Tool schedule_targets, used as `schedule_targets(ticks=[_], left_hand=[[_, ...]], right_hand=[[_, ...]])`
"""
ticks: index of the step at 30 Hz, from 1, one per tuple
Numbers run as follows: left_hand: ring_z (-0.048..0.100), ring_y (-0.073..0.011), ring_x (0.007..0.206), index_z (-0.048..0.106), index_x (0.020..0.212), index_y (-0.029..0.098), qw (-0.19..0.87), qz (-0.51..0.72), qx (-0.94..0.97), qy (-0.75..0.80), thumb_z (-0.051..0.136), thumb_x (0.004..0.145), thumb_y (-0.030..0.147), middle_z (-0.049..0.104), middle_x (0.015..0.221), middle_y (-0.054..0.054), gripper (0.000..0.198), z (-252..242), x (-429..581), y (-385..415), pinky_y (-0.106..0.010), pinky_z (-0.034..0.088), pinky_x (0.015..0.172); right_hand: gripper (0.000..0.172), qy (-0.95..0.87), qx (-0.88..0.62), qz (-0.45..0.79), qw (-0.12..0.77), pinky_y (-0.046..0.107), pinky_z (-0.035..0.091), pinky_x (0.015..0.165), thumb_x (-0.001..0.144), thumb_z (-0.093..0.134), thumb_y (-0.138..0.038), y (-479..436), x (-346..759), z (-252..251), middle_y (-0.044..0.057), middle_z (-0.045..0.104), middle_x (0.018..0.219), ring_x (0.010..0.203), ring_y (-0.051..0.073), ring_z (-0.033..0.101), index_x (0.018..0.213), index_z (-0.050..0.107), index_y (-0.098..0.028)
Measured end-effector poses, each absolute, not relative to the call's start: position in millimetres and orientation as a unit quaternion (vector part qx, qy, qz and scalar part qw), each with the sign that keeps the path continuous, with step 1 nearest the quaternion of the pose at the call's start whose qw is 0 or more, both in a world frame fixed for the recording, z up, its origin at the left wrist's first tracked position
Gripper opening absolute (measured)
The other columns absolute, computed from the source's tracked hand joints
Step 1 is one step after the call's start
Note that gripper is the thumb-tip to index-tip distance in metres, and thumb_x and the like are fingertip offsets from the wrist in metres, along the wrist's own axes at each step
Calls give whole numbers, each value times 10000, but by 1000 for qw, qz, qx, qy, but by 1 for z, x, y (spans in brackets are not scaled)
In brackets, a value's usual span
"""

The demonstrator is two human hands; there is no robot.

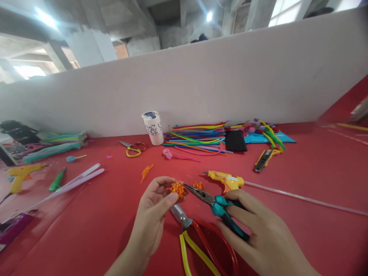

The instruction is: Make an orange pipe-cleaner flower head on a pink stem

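Between the thumb and fingers of my left hand (156, 205) is an orange pipe-cleaner flower (178, 189), a small bushy cluster. My right hand (255, 230) is wrapped round teal-and-black needle-nose pliers (220, 206). The tips of the pliers point left and reach the flower's right edge; whether they grip a strand I cannot tell. Behind the jaws lies another orange tuft (198, 186). Below the hands rest scissors (181, 216) with red and yellow handles, partly covered by my left hand. A loose orange curly piece (146, 173) lies farther left.
A yellow glue gun (227, 179) with a long clear stick lies right of centre. Farther back are small scissors (132, 148), a white tumbler (153, 128), colourful pipe cleaners (198, 136), a black phone-like slab (235, 140) and a utility knife (263, 161). Another glue gun (21, 177) is at left.
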State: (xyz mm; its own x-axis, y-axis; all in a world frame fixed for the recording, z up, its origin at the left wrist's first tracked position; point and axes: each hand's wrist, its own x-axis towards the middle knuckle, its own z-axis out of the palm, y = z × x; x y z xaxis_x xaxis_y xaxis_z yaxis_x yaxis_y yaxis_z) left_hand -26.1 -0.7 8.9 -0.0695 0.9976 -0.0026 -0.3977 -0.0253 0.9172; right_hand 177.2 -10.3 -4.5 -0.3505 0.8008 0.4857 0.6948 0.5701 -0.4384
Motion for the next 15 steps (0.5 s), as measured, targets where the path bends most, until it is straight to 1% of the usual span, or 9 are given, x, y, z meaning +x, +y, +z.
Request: schedule_targets(ticks=[8,13,15], left_hand=[[615,-134,789,623,907,178,569,604,386,402,663,744,169,647,888,-33,167,7,-28,0,-247,511,722],[627,-141,780,632,889,174,561,605,388,410,684,720,179,657,884,-40,177,9,-27,-1,-246,506,717],[629,-145,769,636,874,170,557,609,382,415,699,702,184,662,872,-44,183,11,-26,0,-249,507,708]], right_hand=[[157,-822,-449,75,341,274,491,631,855,481,-248,-11,176,-1,55,569,890,736,160,587,765,606,-216],[193,-827,-441,81,338,248,477,587,864,460,-224,-11,176,0,42,584,851,690,143,582,739,606,-217],[210,-830,-435,59,344,251,471,578,868,448,-208,-10,175,1,42,591,831,684,147,579,734,610,-215]])
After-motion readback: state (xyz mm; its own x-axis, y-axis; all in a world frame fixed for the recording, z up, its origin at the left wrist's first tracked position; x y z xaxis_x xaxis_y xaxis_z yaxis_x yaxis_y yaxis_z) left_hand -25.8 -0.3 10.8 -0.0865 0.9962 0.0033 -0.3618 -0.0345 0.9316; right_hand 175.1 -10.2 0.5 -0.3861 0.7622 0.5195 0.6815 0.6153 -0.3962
